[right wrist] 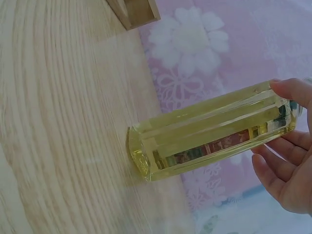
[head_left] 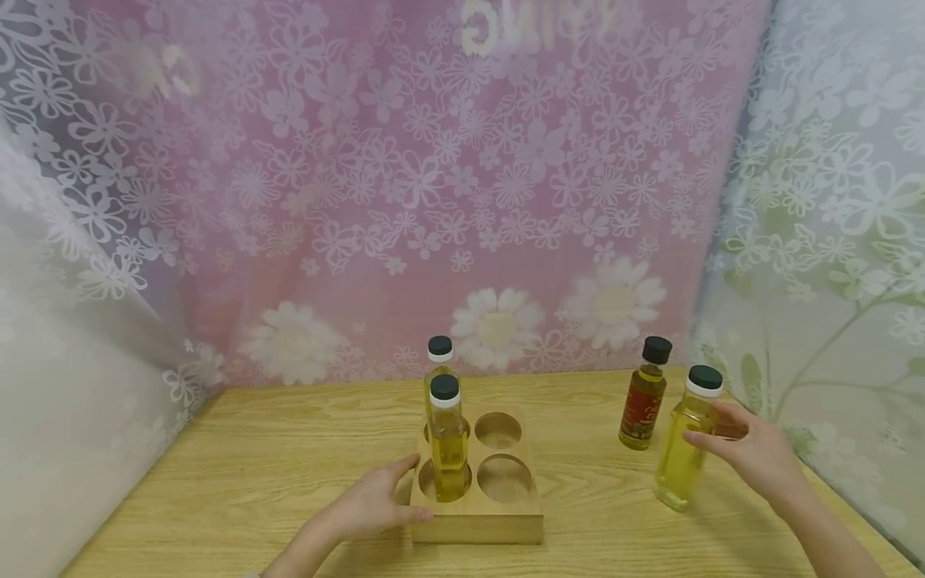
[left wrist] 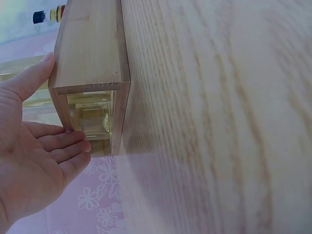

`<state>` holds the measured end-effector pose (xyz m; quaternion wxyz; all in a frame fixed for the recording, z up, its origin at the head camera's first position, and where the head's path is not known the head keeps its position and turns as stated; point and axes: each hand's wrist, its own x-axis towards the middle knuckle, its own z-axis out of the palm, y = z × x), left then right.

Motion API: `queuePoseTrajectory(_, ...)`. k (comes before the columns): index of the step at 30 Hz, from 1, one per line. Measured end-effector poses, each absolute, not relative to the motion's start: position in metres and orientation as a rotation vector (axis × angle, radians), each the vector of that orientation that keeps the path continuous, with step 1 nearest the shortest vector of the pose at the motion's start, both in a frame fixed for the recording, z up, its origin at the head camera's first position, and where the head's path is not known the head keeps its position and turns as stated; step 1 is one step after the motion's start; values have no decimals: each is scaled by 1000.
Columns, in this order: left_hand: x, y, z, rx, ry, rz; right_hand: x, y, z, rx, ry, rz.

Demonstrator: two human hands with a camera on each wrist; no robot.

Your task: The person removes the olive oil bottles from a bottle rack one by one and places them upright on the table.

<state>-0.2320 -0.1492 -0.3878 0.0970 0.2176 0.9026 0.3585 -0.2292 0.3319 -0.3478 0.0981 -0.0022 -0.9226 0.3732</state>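
Nearest us, the left hand (head_left: 372, 499) touches the left side and front-left corner of a square wooden rack (head_left: 477, 528), thumb and fingers nearly straight rather than curled. The rack is smooth and pale, with four round holes on top and an open left side. By the table's right edge, the right hand (head_left: 759, 457) pinches the held bottle (head_left: 679, 470) high up; this is clear, faceted, full of yellow oil and slightly tilted. We cannot tell whether its base touches the table. The front bottle (head_left: 449, 449) stands in the rack's front-left hole, the rear bottle (head_left: 438, 371) in the back-left one; all three wear dark green caps over white collars. Toward the table's back right corner stands a slimmer dark bottle (head_left: 641, 405), black-capped and red-labelled.

Under everything we see the table's (head_left: 289, 482) streaky yellow wood grain; beyond its back edge hangs a pink curtain (head_left: 433, 201) with white flowers.
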Motion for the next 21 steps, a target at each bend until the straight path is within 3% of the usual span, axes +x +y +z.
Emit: queuePoseTrajectory(21, -230, -148, -386, 679, 2672, 1064, -232, 361, -354, 121, -2794, 1095)
